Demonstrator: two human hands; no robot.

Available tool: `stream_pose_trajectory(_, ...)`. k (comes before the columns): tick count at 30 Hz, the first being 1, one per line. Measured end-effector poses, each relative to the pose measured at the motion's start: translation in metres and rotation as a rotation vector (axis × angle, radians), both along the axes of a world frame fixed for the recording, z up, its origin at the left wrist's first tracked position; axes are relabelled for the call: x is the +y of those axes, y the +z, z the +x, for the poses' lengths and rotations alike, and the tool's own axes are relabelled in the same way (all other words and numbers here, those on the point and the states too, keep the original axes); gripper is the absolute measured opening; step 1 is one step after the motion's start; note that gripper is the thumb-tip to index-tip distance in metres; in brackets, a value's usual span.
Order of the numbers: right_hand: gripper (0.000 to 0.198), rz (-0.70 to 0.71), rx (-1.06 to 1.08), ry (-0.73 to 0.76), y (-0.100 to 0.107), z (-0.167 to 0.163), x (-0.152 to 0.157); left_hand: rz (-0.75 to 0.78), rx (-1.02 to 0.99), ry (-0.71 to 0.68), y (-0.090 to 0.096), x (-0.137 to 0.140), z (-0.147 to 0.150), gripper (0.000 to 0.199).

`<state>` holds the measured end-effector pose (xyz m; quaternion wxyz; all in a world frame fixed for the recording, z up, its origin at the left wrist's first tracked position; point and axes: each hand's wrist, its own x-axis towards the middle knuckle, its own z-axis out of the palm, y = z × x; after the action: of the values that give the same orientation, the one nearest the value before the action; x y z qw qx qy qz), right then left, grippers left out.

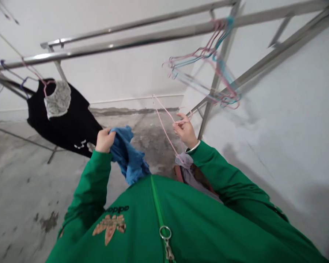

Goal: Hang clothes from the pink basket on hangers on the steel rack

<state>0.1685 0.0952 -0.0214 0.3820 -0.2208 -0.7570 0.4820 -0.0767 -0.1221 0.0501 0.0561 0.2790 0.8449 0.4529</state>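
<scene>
My left hand (105, 140) is closed on a bunched blue garment (128, 155), which hangs down in front of my jacket. My right hand (185, 129) pinches a pink clothes hanger (164, 128) near its hook, and the hanger's body points away to the left and down. Below my right hand lies a pale lilac cloth (184, 160), partly hidden by my sleeve. Just beyond my left hand hangs a black garment (63, 113) with a grey-white patterned piece (59, 100) over it.
A metal clothes rack (120, 42) runs across the view. Several pink and blue hangers (205, 54) hang on its right part, blurred. White wall (285, 120) stands at the right, and stained concrete floor (24, 190) lies below.
</scene>
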Motion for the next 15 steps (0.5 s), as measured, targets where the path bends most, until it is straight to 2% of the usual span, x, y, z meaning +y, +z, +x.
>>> stream_pose_trajectory(3, 0.044, -0.212, -0.007, 0.014, -0.001, -0.004, -0.016, -0.062, 0.057, -0.026, -0.003, 0.01, -0.014, 0.016)
stream_pose_trajectory(7, 0.041, -0.344, 0.054, 0.181, 0.013, 0.015, -0.034, -0.195, 0.23, -0.031, -0.004, 0.009, -0.034, 0.023)
stream_pose_trajectory(11, 0.038, -0.358, -0.004, 0.301, 0.029, 0.038, -0.055, -0.378, 0.369, 0.009, 0.003, 0.007, -0.039, 0.032)
stream_pose_trajectory(15, 0.03, -0.255, -0.138, 0.366, 0.03, 0.032, -0.074, -0.511, 0.386, 0.024, 0.005, 0.009, -0.03, 0.036)
